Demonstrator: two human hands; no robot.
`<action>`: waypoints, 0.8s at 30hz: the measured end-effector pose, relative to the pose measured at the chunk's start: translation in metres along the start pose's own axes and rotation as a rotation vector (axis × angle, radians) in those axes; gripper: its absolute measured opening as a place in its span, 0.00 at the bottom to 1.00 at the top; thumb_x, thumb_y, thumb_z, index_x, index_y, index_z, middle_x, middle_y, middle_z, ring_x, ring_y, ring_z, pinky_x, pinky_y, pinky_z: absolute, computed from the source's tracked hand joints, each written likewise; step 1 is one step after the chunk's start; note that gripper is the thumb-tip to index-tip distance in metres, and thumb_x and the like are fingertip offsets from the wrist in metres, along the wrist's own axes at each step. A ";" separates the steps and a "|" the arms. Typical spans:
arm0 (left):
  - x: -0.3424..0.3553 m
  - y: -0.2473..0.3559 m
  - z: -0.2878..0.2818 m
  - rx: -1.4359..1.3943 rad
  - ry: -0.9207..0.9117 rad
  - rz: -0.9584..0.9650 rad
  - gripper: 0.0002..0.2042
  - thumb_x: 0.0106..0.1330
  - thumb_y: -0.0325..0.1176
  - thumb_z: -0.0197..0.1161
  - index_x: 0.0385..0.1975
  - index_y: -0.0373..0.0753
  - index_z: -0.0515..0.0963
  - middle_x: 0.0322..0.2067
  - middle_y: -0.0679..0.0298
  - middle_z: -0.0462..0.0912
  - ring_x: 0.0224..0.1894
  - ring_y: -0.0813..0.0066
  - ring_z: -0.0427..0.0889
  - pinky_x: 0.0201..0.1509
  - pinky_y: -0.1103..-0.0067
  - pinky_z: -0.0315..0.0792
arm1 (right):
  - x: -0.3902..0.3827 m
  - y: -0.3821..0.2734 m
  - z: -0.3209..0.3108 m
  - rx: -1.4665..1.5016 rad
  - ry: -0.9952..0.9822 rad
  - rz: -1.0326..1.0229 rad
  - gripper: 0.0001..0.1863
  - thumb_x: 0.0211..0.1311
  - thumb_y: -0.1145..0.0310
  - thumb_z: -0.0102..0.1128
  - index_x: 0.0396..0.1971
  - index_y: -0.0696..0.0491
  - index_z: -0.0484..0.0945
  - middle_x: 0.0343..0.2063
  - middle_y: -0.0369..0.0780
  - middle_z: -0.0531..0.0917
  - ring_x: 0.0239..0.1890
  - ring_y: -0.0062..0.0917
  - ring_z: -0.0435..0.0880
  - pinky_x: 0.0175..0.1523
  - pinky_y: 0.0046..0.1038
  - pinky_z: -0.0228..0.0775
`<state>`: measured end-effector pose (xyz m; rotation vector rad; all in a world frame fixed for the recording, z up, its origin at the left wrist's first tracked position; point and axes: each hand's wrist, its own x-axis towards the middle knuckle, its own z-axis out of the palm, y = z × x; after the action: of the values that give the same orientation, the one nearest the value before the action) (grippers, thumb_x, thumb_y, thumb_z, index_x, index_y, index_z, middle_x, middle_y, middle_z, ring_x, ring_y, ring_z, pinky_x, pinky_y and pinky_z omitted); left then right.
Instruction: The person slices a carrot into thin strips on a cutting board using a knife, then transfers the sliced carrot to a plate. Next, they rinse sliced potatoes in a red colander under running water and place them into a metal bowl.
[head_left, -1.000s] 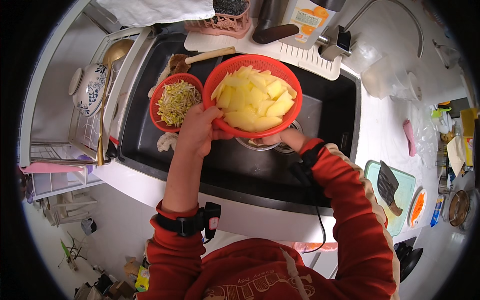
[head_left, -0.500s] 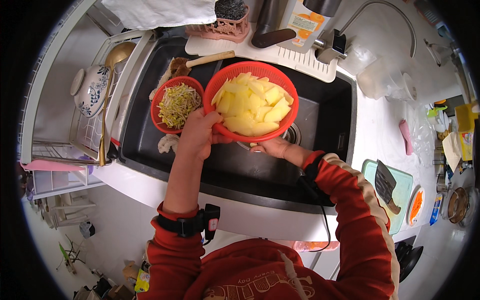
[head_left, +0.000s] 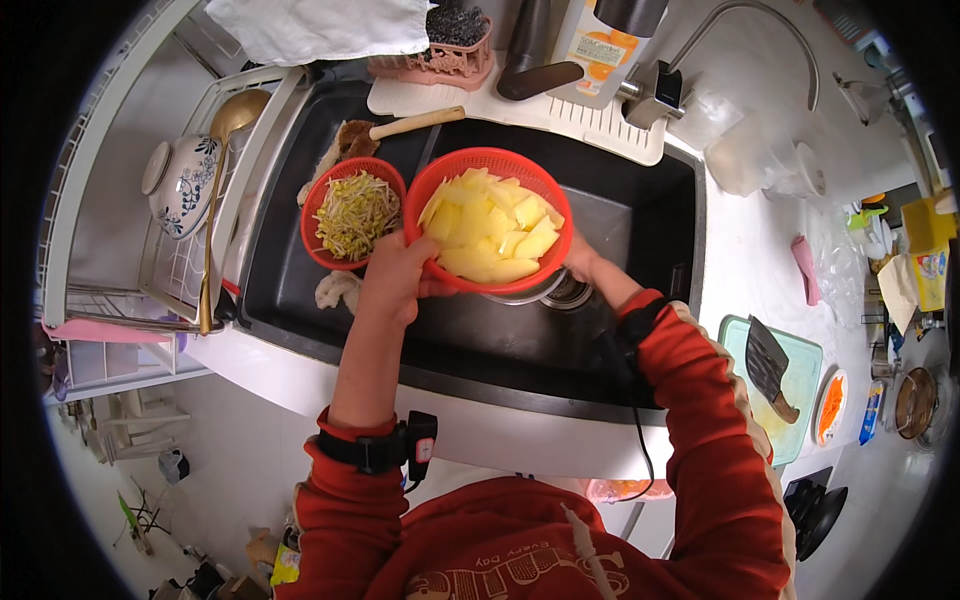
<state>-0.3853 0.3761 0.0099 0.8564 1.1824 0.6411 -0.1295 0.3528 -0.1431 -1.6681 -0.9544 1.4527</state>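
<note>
A red plastic colander (head_left: 556,180) full of pale yellow potato slices (head_left: 490,225) is held over the sink (head_left: 470,350). My left hand (head_left: 402,272) is closed on its near left rim, thumb over the edge. At the colander's right side is my right hand (head_left: 588,258), its fingers mostly hidden behind the red wall; I cannot tell whether they grip it. Below the colander, part of a shiny metal rim (head_left: 528,292) shows beside the drain (head_left: 570,292). Left of my left hand stands a smaller red basket (head_left: 312,232) with bean sprouts (head_left: 355,212).
A wooden-handled brush (head_left: 420,122) and a pale crumpled cloth (head_left: 338,290) lie in the sink's left part. The faucet (head_left: 655,95) rises at the back right. On the right counter, a cleaver (head_left: 768,365) rests on a green cutting board (head_left: 805,400), beside a plate of orange shreds (head_left: 831,408).
The colander has shifted slightly left and down, with my left hand still on its rim. My right hand has moved from under its near edge up to its right side.
</note>
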 end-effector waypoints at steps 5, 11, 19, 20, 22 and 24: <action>-0.002 -0.003 -0.004 0.006 0.013 -0.004 0.15 0.59 0.29 0.54 0.44 0.29 0.73 0.33 0.56 0.80 0.27 0.69 0.82 0.25 0.77 0.81 | -0.006 -0.021 -0.018 0.207 -0.047 0.232 0.11 0.68 0.66 0.46 0.40 0.57 0.75 0.23 0.38 0.80 0.18 0.19 0.79 0.18 0.18 0.71; 0.000 -0.001 -0.011 -0.039 0.005 -0.008 0.14 0.59 0.28 0.53 0.44 0.30 0.73 0.32 0.57 0.81 0.26 0.69 0.82 0.24 0.78 0.79 | -0.008 -0.015 -0.021 0.352 -0.018 0.275 0.10 0.67 0.67 0.49 0.41 0.58 0.74 0.26 0.41 0.81 0.25 0.31 0.84 0.23 0.24 0.79; -0.001 0.001 -0.014 -0.057 0.023 -0.012 0.14 0.60 0.28 0.51 0.45 0.31 0.73 0.32 0.57 0.81 0.25 0.70 0.82 0.24 0.78 0.79 | 0.024 0.018 0.015 -0.406 0.003 0.090 0.11 0.58 0.74 0.54 0.39 0.64 0.78 0.31 0.49 0.83 0.29 0.31 0.86 0.35 0.29 0.80; -0.001 0.000 -0.014 -0.056 0.020 -0.008 0.14 0.60 0.28 0.51 0.45 0.31 0.73 0.32 0.57 0.81 0.25 0.70 0.82 0.24 0.78 0.79 | 0.027 0.019 0.018 -0.515 0.002 0.064 0.11 0.57 0.75 0.54 0.37 0.64 0.79 0.30 0.50 0.83 0.29 0.32 0.86 0.37 0.29 0.79; -0.001 -0.002 -0.015 -0.045 0.032 -0.014 0.14 0.60 0.28 0.52 0.45 0.30 0.72 0.32 0.57 0.81 0.25 0.70 0.82 0.24 0.78 0.79 | 0.027 0.021 0.019 -0.608 -0.017 -0.038 0.11 0.57 0.75 0.53 0.37 0.65 0.79 0.29 0.50 0.84 0.29 0.33 0.86 0.35 0.29 0.79; 0.000 -0.003 -0.016 -0.036 0.022 -0.015 0.14 0.61 0.29 0.52 0.45 0.30 0.72 0.33 0.57 0.81 0.25 0.70 0.82 0.25 0.78 0.80 | 0.024 0.017 0.017 -0.653 0.022 -0.028 0.11 0.59 0.75 0.51 0.38 0.65 0.78 0.29 0.50 0.83 0.27 0.33 0.86 0.33 0.29 0.79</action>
<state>-0.4008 0.3777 0.0051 0.8114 1.1928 0.6593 -0.1429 0.3668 -0.1710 -2.0993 -1.5453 1.1604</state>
